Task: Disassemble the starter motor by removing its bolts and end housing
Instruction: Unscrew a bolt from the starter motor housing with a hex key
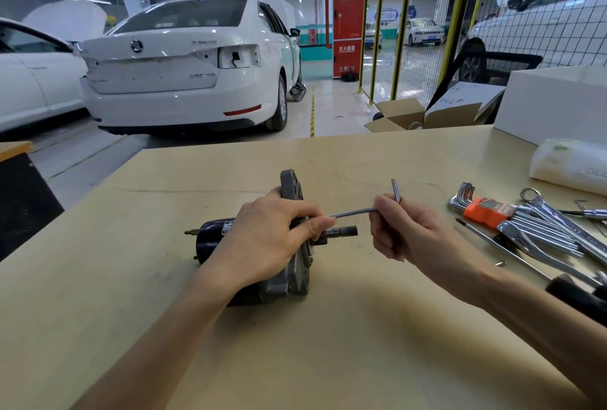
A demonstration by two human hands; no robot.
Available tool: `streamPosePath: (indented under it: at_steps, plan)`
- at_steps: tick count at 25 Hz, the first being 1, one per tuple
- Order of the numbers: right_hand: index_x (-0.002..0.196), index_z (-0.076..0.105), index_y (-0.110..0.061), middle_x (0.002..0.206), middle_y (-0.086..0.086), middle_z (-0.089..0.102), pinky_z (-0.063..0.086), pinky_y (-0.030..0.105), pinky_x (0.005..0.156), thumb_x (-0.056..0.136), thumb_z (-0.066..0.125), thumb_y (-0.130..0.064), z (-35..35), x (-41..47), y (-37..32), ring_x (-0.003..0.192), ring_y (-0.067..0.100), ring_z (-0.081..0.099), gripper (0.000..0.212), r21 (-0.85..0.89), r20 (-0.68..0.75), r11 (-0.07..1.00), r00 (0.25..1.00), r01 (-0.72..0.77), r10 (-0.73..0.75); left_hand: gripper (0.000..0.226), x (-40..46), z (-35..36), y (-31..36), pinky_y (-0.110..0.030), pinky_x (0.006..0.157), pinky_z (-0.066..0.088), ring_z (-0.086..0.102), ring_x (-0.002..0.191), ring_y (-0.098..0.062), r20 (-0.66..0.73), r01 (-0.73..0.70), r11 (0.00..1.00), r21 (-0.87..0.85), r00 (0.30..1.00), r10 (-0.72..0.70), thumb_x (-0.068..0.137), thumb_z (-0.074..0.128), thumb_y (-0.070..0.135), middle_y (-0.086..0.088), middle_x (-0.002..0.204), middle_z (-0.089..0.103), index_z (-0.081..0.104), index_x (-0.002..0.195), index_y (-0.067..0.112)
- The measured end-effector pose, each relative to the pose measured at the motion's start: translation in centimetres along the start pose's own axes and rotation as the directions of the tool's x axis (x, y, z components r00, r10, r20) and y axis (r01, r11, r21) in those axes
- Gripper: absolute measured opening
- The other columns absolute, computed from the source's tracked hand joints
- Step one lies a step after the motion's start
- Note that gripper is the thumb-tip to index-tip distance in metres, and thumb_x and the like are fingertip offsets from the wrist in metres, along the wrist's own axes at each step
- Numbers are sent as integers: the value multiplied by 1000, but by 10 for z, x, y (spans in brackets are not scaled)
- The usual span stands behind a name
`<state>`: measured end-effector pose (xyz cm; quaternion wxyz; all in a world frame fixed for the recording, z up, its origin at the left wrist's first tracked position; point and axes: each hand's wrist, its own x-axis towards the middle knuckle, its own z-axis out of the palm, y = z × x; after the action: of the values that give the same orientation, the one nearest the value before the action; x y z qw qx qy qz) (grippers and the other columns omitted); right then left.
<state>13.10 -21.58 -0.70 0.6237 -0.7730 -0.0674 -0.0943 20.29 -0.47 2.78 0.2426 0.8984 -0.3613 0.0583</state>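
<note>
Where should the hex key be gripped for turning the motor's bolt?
At the bend of the hex key, from the right, as the right hand does: its long arm points left into the motor, which the left hand grips.

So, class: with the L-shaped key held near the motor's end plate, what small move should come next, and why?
Probably turn the hex key with the right hand. Its long end reaches the end housing under the left hand's fingertips, which also steady the starter motor. Whether the tip is seated in a bolt is hidden.
</note>
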Motion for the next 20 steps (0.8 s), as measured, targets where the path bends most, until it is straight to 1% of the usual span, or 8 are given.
streamPosePath:
  at_steps: [2,6,9,11,13,15,17,20]
  plan:
    - [75,55,-18,59,2,52,37,21,56,103,35,-43,-3,-1,-1,59,18,45,43,-127,18,987,995,102,-100,39,0,-1,0,-12,61,30,49,79,-2,5,4,1000,-16,1000,-4,75,31,74,12,85,52,62,78,49]
    - [81,56,-23,70,7,59,44,43,66,101,33,-42,-10,-3,0,68,30,50,36,-296,42,933,979,203,-200,40,0,-2,0,-13,62,30,50,80,-3,9,11,1000,-12,1000,-11,74,33,74,12,87,52,64,79,49]
    - [87,59,-18,78,1,64,48,28,70,100,35,-35,-13,-4,0,72,13,56,33,-392,86,883,966,259,-245,45,-1,-1,-1,-14,60,29,49,79,0,14,22,999,-26,1000,-21,71,34,78,12,84,52,66,83,48]
    - [90,62,-11,81,0,67,49,22,73,99,36,-33,-17,1,-7,77,9,61,35,-362,117,895,965,262,-235,43,-2,-1,-2,-12,61,32,50,79,4,-13,33,998,-48,999,-34,68,40,79,15,82,55,63,91,50]
    - [89,62,-6,76,2,68,50,24,70,99,39,-32,-32,7,-17,75,10,63,36,-196,-7,952,971,234,-240,48,-2,-1,-3,-10,66,36,54,82,3,-58,41,997,-60,997,-44,67,50,78,16,87,61,61,103,49]
    - [88,65,-11,74,0,71,49,25,67,102,42,-29,-56,8,-21,70,10,62,32,-243,-242,950,936,196,-255,41,-3,1,-6,-11,70,40,57,84,0,-85,44,998,-47,995,-48,73,61,71,15,90,64,60,106,49]
    - [90,68,-16,75,-7,71,47,23,67,103,46,-28,-78,5,-17,68,7,61,29,-546,-316,836,912,50,-261,34,-4,2,-8,-14,72,43,58,84,-1,-103,43,998,-39,994,-47,76,65,66,14,90,65,61,104,48]
    - [88,74,-20,73,-16,69,45,19,67,100,53,-33,-90,0,-10,73,7,61,27,-814,-184,571,980,-107,-79,38,-4,4,-9,-13,68,39,56,83,1,-107,43,998,-44,993,-47,72,57,72,17,90,64,62,101,48]
